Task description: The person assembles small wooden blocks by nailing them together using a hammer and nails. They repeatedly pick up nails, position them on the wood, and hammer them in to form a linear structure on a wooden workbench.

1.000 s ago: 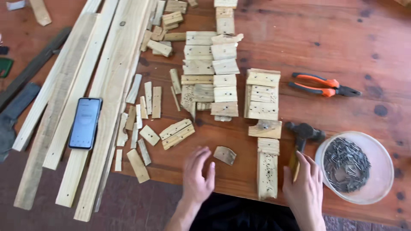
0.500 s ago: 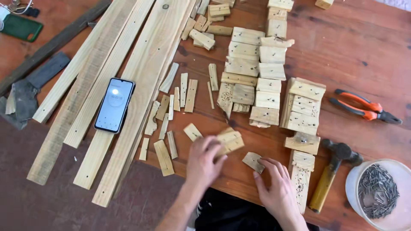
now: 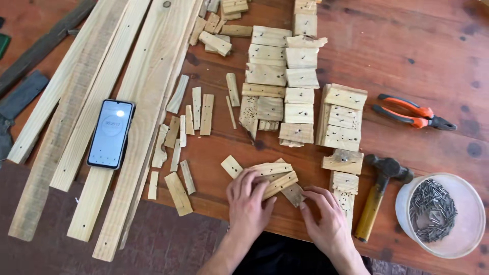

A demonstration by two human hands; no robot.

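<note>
My left hand (image 3: 248,201) lies on a pair of flat pale wood pieces (image 3: 272,175) near the table's front edge, fingers curled over them. My right hand (image 3: 326,216) pinches a small brownish wood scrap (image 3: 293,193) and presses it against the underside of those pieces. Another small square block (image 3: 232,166) lies just left of the pair.
Long planks (image 3: 127,102) lean off the table at the left with a phone (image 3: 110,133) on them. Rows of nailed wood blocks (image 3: 285,76) fill the middle. A hammer (image 3: 379,191), a white tub of nails (image 3: 439,214) and orange pliers (image 3: 412,114) sit at the right.
My view shifted right to left. My left hand moved up onto the flat wood pieces and my right hand brought the small scrap left against them.
</note>
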